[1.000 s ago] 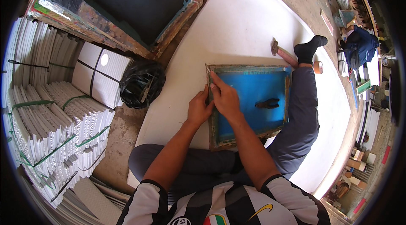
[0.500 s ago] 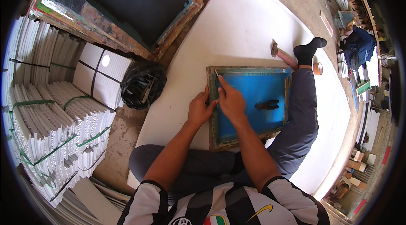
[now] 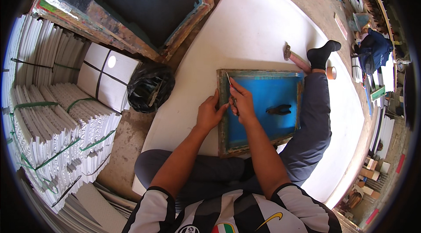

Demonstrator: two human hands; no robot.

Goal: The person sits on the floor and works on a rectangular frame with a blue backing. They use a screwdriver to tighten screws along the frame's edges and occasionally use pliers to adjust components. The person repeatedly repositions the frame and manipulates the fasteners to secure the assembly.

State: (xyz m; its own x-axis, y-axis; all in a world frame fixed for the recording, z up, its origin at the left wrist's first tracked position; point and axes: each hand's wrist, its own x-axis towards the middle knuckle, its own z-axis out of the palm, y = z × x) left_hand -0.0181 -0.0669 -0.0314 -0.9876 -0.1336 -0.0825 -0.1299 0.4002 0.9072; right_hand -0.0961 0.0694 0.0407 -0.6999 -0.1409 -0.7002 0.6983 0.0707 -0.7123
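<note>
A wooden screen-printing frame (image 3: pixel 222 132) with blue mesh (image 3: pixel 263 92) lies in front of me by my legs. My left hand (image 3: pixel 209 112) holds the frame's left bar, thumb over the top and fingers along the outer side. In my right hand (image 3: pixel 244 103) is a slim tool (image 3: pixel 228 79) with a thin metal shaft and a dark handle; its exact kind is unclear. Its tip points at the frame's far left corner. Dark-handled pliers (image 3: pixel 279 109) rest on the mesh, right of my right hand.
A hammer (image 3: pixel 298 61) and a tape roll (image 3: pixel 331 73) lie near my foot on the white sheet (image 3: pixel 245 22). Left are strapped stacks of white board (image 3: pixel 48 119) and a black plastic bag (image 3: pixel 150 86). A larger frame (image 3: pixel 109 27) stands beyond. Another person (image 3: pixel 372 51) is far right.
My right hand has shifted its hold: the index finger has drawn back from the tool's tip, and more of the shaft and handle shows. My left hand stays on the frame.
</note>
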